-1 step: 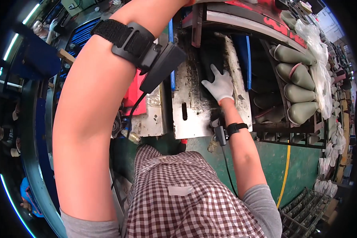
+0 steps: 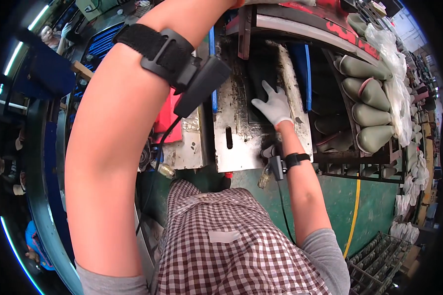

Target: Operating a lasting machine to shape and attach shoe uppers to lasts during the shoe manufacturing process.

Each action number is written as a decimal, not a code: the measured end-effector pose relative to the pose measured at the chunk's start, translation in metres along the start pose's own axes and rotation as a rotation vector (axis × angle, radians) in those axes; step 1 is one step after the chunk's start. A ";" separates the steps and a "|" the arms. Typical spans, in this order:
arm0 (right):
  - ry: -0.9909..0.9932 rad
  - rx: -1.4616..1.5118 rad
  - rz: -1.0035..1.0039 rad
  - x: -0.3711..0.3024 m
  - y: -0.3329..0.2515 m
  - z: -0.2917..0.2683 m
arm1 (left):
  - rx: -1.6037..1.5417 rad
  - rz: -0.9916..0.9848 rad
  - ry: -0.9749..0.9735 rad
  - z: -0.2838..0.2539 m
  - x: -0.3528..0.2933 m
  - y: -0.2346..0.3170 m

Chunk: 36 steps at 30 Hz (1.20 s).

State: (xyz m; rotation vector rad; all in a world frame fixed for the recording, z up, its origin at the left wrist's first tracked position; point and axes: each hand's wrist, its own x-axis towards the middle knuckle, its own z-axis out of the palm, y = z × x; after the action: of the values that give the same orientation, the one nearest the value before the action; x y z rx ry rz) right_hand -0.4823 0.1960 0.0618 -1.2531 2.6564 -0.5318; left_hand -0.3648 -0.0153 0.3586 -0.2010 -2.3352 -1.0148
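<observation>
My right hand (image 2: 274,105), in a light grey glove, reaches forward over a worn metal plate (image 2: 237,158). Its fingers are spread, and nothing shows in them. Beneath the fingertips lies a black, dark-stained surface (image 2: 259,66); whether they touch it or hover just above I cannot tell. My left arm stretches up and across to the top edge. Only a sliver of the gloved left hand (image 2: 270,2) shows there, beside a red-painted machine part (image 2: 332,30); its fingers are cut off by the frame.
To the right, several grey-green shoe lasts or boot-shaped forms (image 2: 374,117) lie stacked on a rack (image 2: 395,158), with clear plastic film (image 2: 401,93) beside them. Blue upright guards (image 2: 308,78) flank the plate. A metal rack (image 2: 379,263) stands at lower right. Another person (image 2: 54,38) is at far left.
My right hand has shifted very slightly right and toward me, its fingers still spread. My left arm stays almost where it was.
</observation>
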 end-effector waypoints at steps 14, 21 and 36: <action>0.269 1.255 0.655 -0.257 0.082 0.051 | 0.541 0.042 0.284 0.147 -0.124 -0.001; -0.393 1.808 0.756 -0.263 0.045 0.028 | 0.429 0.121 0.306 0.235 -0.203 -0.039; 0.621 1.975 1.026 -0.228 0.087 0.000 | 0.453 0.095 0.134 0.247 -0.246 -0.073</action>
State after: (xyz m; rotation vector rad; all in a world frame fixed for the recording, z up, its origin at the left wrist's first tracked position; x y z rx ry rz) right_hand -0.3988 0.4227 0.0267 0.8228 1.1346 -2.3228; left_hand -0.2998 0.1306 0.0409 -0.0615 -2.3366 -0.4216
